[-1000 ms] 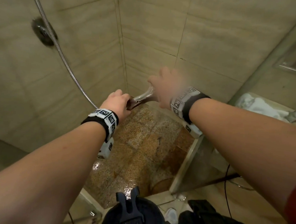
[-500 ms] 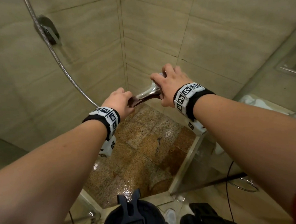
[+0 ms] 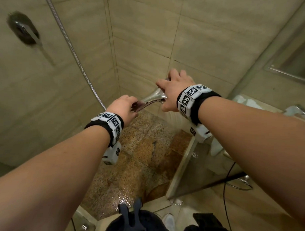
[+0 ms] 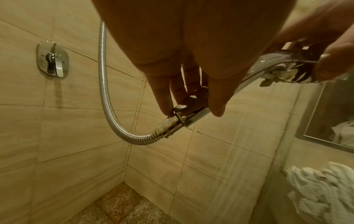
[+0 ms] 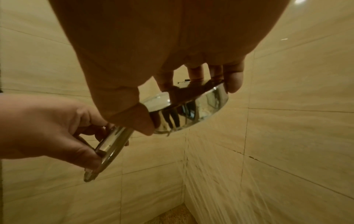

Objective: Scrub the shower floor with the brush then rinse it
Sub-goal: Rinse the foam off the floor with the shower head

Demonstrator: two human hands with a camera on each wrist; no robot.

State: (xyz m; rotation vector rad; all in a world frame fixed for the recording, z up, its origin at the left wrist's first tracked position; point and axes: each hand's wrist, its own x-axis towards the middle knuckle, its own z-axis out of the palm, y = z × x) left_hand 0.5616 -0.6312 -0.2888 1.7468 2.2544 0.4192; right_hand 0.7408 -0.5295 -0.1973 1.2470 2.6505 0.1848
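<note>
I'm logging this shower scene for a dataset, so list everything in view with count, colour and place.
shower head: one, chrome, held over the floor, water spraying from it
hose: one, metal, hanging in a loop from the handle end
mixer tap: one, chrome, on the left wall
wall tiles: many, beige, around the stall
shower floor: one, speckled brown, wet
towel: one, white, right of the stall
cable: one, black, lower right
left hand: one, grips the handle
right hand: one, holds the head's rim
</note>
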